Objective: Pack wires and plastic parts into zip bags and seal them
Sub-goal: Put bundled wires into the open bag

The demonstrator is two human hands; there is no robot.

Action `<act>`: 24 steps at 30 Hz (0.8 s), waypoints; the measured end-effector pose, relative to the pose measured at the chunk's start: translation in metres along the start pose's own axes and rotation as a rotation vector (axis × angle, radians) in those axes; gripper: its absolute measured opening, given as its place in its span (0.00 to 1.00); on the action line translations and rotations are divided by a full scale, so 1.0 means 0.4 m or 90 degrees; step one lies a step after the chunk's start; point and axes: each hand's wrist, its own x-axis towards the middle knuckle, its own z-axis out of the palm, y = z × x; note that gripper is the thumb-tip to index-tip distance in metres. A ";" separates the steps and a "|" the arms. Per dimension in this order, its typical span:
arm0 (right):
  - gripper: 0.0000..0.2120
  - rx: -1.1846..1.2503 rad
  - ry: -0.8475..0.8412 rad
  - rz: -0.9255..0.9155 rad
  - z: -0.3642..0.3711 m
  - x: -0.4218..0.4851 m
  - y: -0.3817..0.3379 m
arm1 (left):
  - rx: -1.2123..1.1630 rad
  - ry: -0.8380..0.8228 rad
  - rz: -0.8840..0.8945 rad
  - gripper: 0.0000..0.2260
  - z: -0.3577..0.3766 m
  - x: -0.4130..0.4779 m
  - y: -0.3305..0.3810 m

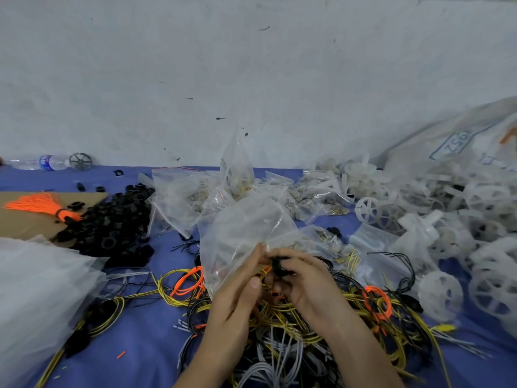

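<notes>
At front table edge | my left hand pinches limp zip bag by mouth | right hand curls round stiff black part

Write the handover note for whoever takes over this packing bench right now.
Left hand holds the mouth of a clear zip bag, which stands up above the wire pile.
Right hand pinches a small black part at that mouth.
Loose wires lie heaped under both hands. The black heap is to the left, white wheels to the right, filled bags behind.
Done: some bags filled; whether they are sealed cannot be told.
Left: get the part in, seal this bag, pack the rest.
</notes>
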 end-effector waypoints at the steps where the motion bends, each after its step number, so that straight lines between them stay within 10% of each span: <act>1: 0.19 0.000 0.016 0.007 0.000 0.001 0.001 | 0.011 -0.008 0.007 0.18 0.001 -0.002 0.004; 9: 0.09 0.126 0.039 -0.031 -0.002 0.006 0.010 | 0.045 -0.070 0.044 0.20 0.009 -0.008 0.024; 19: 0.19 0.238 -0.002 -0.029 0.018 0.008 0.024 | 0.036 -0.049 0.048 0.22 0.010 -0.003 0.012; 24: 0.20 0.303 -0.021 -0.023 0.021 0.008 0.021 | 0.277 0.202 0.210 0.11 -0.011 0.001 0.004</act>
